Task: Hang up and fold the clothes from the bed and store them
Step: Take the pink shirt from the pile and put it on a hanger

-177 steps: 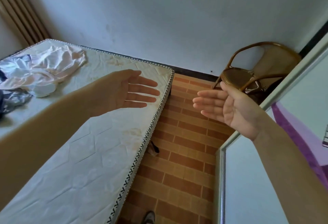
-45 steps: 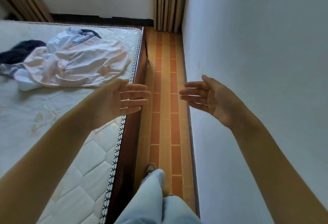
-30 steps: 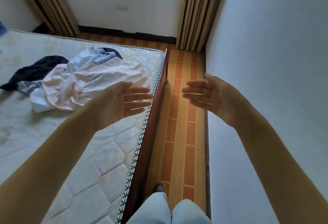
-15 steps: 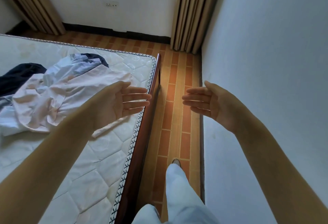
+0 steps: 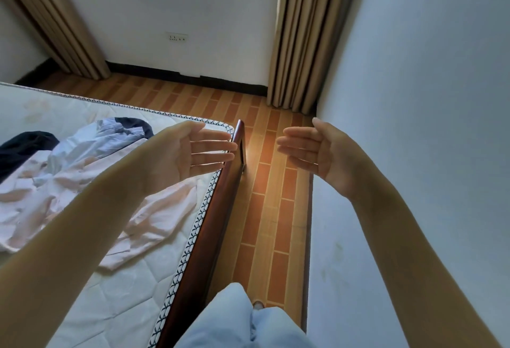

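A heap of clothes lies on the bare white mattress (image 5: 116, 287) at the left: a pale pink shirt (image 5: 154, 218) in front, a light blue striped garment (image 5: 96, 140) behind it, and a dark navy piece (image 5: 24, 146) at the far left. My left hand (image 5: 190, 151) hovers open above the bed's far right corner, palm facing right, holding nothing. My right hand (image 5: 317, 151) is raised open over the floor strip, palm facing left, empty. Neither hand touches the clothes.
A dark wooden bed frame (image 5: 209, 243) edges the mattress. A narrow strip of orange brick-patterned floor (image 5: 267, 209) runs between bed and the white wall (image 5: 414, 154) at right. Beige curtains (image 5: 298, 38) hang in the far corner. My leg in light blue trousers (image 5: 234, 320) is at the bottom.
I have walked forward along the bed's side; the clothes pile now lies closer and lower left in view. Both hands stay open and raised in the same pose.
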`<state>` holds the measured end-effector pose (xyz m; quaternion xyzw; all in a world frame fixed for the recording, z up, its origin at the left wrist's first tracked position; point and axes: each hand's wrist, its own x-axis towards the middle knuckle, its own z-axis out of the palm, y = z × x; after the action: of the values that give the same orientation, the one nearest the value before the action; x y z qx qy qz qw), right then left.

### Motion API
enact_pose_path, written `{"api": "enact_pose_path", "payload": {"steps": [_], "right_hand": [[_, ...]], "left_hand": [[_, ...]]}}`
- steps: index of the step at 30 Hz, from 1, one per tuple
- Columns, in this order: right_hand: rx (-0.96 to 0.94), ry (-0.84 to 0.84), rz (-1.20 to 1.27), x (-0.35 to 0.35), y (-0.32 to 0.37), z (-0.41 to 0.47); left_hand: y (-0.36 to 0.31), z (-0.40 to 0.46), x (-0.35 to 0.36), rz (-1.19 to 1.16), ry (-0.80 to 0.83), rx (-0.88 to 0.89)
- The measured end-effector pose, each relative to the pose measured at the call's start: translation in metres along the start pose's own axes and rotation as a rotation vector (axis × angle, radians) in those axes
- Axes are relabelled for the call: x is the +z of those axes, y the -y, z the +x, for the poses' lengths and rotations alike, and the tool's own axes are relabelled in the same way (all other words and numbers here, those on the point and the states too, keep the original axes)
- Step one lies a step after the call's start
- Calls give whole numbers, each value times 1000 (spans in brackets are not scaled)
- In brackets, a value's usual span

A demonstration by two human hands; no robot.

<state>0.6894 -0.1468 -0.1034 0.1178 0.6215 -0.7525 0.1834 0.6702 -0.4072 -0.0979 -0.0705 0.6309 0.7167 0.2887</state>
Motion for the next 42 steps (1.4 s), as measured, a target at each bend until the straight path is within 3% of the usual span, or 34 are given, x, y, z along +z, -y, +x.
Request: {"api": "enact_pose_path", "payload": {"steps": [9, 26, 36, 42], "right_hand": [[-15, 3, -18, -33, 38, 91], [47, 28, -12, -68, 155, 341], [140, 142, -69, -92, 193, 493], [160, 230, -105, -118, 251, 603]], "left_hand": [[-49, 98, -6, -4, 31, 3], [-176, 343, -69, -16, 82, -5], [-204, 450, -110, -133, -21, -17], [-254, 532, -109, -213, -146, 40]]}}
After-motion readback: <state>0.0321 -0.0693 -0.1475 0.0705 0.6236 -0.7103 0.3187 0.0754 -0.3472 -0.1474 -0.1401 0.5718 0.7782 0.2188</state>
